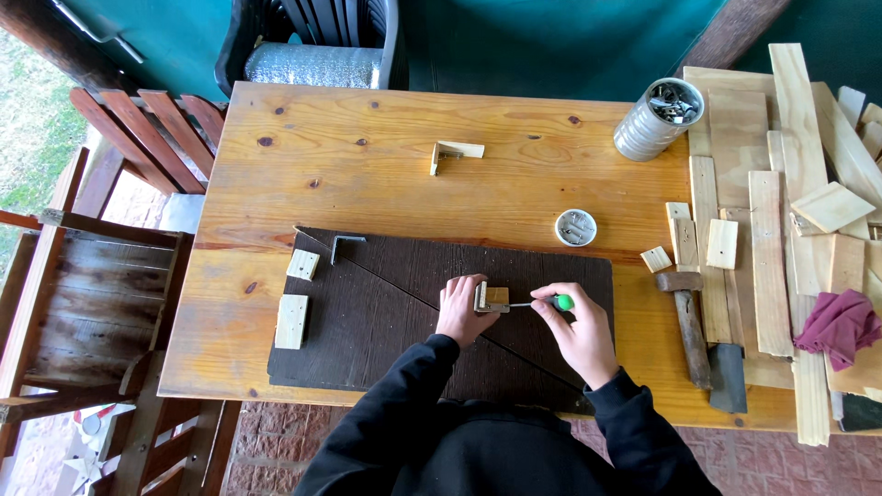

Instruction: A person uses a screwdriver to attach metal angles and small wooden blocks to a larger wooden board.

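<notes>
Left hand (462,309) steadies small wood block (496,296), partly hidden | right hand (579,332) grips green-handled screwdriver (551,302), tip unclear

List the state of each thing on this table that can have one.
Left hand: pressing the small wood block with bracket.
Right hand: gripping the green-handled screwdriver, tip at the bracket.
Tall tin can: open, holding metal bits.
Small round tin: open.
Hammer: lying flat, unused.
</notes>
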